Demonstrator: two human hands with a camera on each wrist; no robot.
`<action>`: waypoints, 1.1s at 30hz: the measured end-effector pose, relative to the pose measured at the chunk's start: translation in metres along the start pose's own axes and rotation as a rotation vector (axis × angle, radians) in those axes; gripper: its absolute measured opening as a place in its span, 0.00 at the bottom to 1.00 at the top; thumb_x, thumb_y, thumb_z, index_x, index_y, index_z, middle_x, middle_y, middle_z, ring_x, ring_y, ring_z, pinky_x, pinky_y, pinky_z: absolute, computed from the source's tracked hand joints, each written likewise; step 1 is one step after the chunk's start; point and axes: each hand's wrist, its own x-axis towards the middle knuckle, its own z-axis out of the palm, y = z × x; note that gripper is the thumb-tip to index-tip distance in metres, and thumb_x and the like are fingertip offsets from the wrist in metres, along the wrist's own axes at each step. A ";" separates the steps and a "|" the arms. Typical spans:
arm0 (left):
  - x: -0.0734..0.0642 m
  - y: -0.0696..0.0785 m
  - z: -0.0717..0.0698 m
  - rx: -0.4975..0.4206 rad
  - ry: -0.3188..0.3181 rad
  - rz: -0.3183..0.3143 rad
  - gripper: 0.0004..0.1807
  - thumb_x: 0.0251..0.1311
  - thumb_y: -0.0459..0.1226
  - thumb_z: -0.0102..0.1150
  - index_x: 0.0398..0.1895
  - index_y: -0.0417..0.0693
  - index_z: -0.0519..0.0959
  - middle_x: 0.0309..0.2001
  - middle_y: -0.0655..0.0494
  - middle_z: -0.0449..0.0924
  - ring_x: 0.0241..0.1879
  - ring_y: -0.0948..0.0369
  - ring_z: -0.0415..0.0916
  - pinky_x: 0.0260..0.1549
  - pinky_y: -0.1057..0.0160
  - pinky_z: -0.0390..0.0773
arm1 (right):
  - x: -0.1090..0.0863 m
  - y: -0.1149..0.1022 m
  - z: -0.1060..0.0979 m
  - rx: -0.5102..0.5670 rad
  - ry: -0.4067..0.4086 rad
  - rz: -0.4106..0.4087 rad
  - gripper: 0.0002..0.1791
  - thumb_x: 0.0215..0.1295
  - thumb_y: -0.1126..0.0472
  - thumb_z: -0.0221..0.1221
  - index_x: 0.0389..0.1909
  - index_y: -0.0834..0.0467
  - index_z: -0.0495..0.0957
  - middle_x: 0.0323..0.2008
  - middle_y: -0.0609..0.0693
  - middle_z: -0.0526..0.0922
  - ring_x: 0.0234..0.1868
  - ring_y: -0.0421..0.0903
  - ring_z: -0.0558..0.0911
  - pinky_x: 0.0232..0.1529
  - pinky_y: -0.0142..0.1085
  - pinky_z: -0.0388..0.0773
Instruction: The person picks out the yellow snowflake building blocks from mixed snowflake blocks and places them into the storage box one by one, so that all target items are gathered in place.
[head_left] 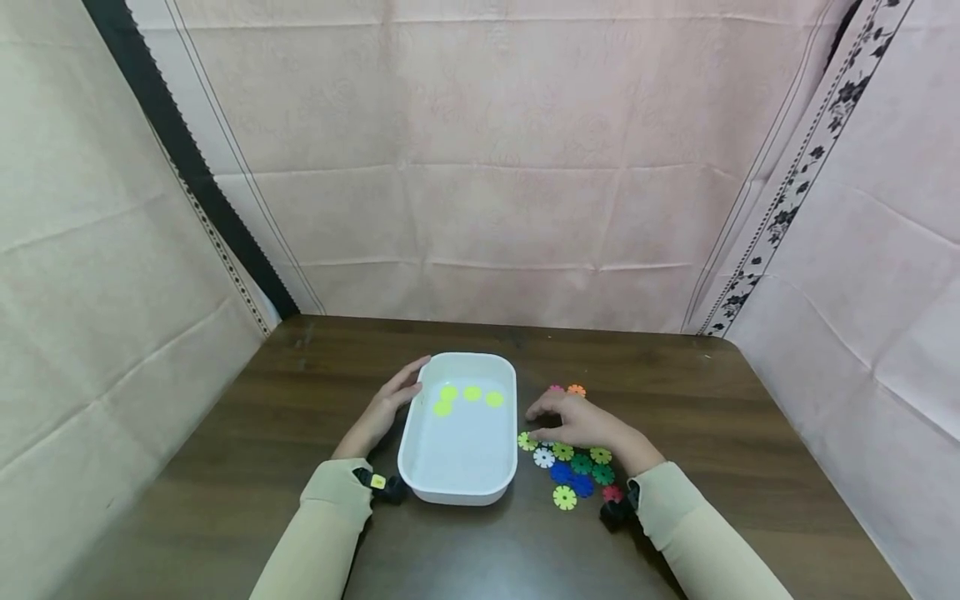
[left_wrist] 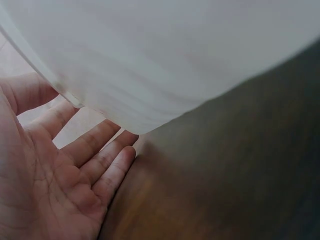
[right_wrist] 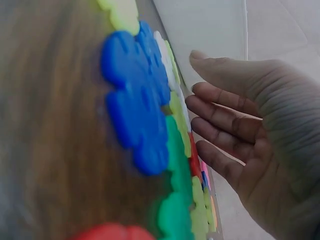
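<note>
A white rectangular tray (head_left: 468, 442) stands on the table with several yellow-green round pieces (head_left: 472, 392) in its far half. My left hand (head_left: 387, 408) rests at the tray's left side, fingers extended. In the left wrist view, the left fingers (left_wrist: 95, 142) touch the tray's outer wall (left_wrist: 145, 65), the thumb near its rim. To the tray's right lies a spread of flower-shaped plastic pieces, among them blue (head_left: 582, 486), green (head_left: 581, 463), white (head_left: 544, 457) and yellow-green (head_left: 565, 497) ones. Over their far part is my right hand (head_left: 577, 421), loosely bent and holding nothing visible; it hides some pieces.
The brown wooden table (head_left: 247, 467) ends at a back edge before a pale cloth (head_left: 465, 208). Similar cloths hang at the left (head_left: 90, 317) and right (head_left: 870, 292). A pink piece (head_left: 556, 388) and an orange piece (head_left: 576, 390) lie beyond my right hand.
</note>
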 end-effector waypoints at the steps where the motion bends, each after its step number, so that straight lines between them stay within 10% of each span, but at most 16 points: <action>1: 0.000 0.001 0.000 -0.001 -0.005 -0.004 0.27 0.77 0.48 0.44 0.77 0.67 0.61 0.73 0.52 0.64 0.71 0.49 0.61 0.70 0.35 0.48 | 0.000 -0.001 0.000 -0.002 -0.007 0.002 0.19 0.66 0.50 0.67 0.54 0.53 0.82 0.48 0.43 0.83 0.50 0.41 0.79 0.53 0.40 0.79; 9: -0.009 0.020 0.000 0.026 -0.045 -0.040 0.28 0.78 0.42 0.42 0.79 0.56 0.57 0.75 0.49 0.60 0.72 0.47 0.58 0.69 0.35 0.50 | 0.001 -0.005 0.006 -0.021 -0.017 -0.016 0.17 0.62 0.51 0.70 0.50 0.51 0.84 0.47 0.45 0.81 0.48 0.44 0.78 0.51 0.39 0.79; 33: -0.001 -0.004 0.001 0.045 0.020 0.018 0.26 0.74 0.51 0.45 0.74 0.72 0.63 0.70 0.56 0.67 0.68 0.50 0.64 0.68 0.32 0.50 | 0.002 -0.005 0.007 -0.023 -0.022 0.051 0.17 0.60 0.48 0.71 0.48 0.47 0.82 0.45 0.39 0.80 0.46 0.40 0.76 0.50 0.36 0.79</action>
